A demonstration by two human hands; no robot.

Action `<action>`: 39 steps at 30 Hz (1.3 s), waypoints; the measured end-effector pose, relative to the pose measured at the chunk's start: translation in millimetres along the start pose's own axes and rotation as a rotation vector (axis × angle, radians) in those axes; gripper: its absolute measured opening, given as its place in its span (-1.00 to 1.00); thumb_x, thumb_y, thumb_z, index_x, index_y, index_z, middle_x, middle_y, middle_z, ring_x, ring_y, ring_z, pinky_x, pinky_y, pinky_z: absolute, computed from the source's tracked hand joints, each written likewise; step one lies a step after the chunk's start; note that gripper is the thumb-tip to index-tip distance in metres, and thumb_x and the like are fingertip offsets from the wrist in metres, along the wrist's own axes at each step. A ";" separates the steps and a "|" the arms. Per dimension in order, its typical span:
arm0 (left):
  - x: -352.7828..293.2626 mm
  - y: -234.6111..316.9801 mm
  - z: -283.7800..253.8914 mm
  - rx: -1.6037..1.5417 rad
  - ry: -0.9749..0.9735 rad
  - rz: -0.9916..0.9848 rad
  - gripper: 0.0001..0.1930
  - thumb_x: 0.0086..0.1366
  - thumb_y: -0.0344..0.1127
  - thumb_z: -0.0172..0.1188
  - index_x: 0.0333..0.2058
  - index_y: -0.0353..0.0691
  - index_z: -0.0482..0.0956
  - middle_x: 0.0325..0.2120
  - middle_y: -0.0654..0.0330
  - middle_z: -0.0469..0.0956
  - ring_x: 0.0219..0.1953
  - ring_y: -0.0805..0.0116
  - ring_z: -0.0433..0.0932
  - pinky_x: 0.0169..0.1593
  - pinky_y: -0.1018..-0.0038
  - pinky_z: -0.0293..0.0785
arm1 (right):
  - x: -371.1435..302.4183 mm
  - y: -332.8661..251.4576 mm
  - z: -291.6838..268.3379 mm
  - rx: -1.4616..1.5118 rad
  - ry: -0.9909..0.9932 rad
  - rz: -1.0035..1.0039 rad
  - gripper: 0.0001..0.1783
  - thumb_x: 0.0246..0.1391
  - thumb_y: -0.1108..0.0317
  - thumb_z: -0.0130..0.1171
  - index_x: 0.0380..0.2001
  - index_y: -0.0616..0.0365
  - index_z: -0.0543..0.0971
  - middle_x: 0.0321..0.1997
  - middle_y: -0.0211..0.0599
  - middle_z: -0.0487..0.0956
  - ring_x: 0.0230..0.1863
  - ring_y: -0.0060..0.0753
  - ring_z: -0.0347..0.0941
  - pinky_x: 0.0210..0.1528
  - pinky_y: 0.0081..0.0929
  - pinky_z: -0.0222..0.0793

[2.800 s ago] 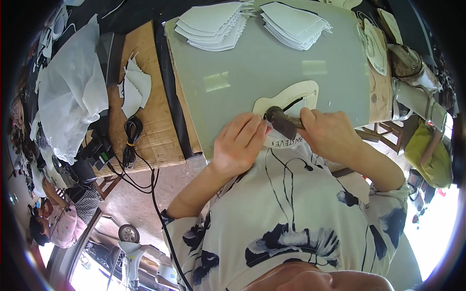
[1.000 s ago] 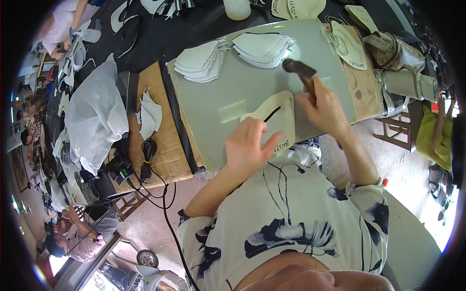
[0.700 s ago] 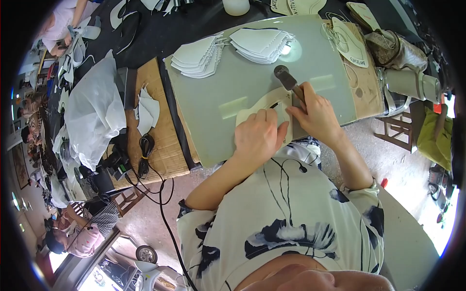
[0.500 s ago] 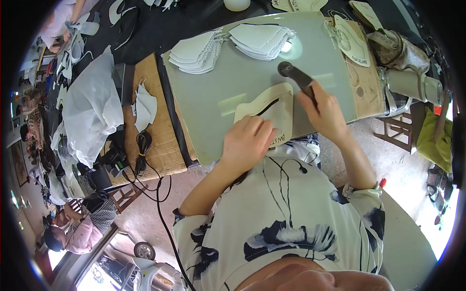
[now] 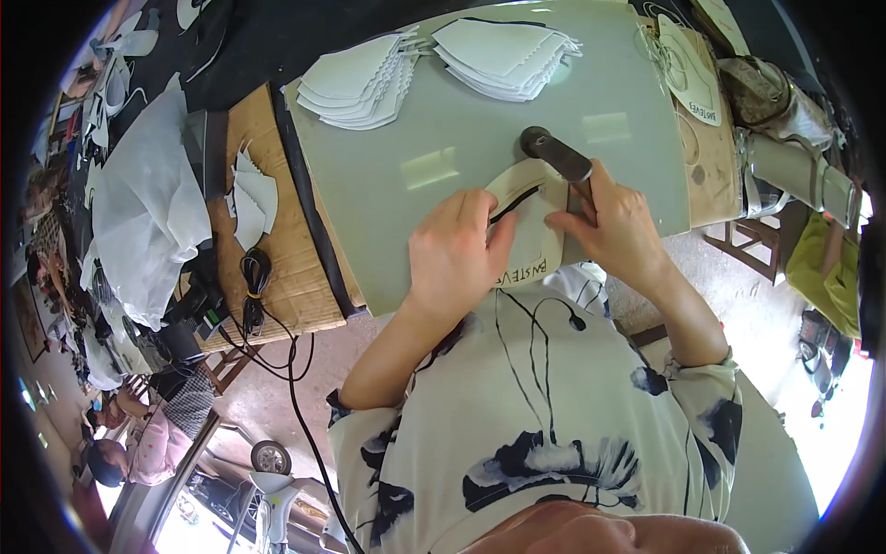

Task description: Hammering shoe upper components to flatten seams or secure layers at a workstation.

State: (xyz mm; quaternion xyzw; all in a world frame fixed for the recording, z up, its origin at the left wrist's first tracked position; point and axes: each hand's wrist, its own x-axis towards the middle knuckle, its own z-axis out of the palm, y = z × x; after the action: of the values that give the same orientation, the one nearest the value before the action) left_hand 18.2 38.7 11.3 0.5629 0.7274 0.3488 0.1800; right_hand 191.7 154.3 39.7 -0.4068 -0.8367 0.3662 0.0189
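A flat cream template (image 5: 544, 242) with a curved black slot and handwriting lies near the front edge of the grey-green work board (image 5: 355, 198). My left hand (image 5: 452, 247) covers its left side, fingers bent and thumb on the surface, gripping it. Whatever lies under that palm is hidden. My right hand (image 5: 620, 222) is closed around the dark handle of a hammer (image 5: 554, 152), whose round head points up and left, past the template's far edge. Its thumb reaches toward the template's right edge.
Two fanned stacks of white cut pieces, a left stack (image 5: 355, 83) and a right stack (image 5: 503, 55), lie farther back. A white plastic bag (image 5: 152, 208), loose white pieces (image 5: 251, 198) and coiled black cable (image 5: 256, 272) are left. Another cream template (image 5: 688, 74) lies right.
My left hand has shifted left and its thumb has spread from the fingers. My right hand and the hammer have come lower, closer to the template. The view has shifted slightly.
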 end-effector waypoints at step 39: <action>-31.3 -24.3 -12.0 0.149 0.045 0.432 -0.74 -0.04 -0.50 0.24 -0.29 -0.33 0.62 -0.17 0.12 0.63 -0.13 0.20 0.56 -0.09 0.30 0.52 | -9.4 -22.7 -25.6 -0.455 -0.184 -0.243 -0.61 0.25 0.11 0.11 -0.51 0.18 0.37 -0.70 -0.19 0.45 -0.67 -0.02 0.43 -0.62 -0.21 0.30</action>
State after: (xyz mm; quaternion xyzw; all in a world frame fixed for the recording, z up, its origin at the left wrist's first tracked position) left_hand 2.9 2.4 -1.7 0.7093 0.6176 0.3371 0.0426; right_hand 191.3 154.0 75.2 -0.2623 -0.9383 0.1994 -0.1052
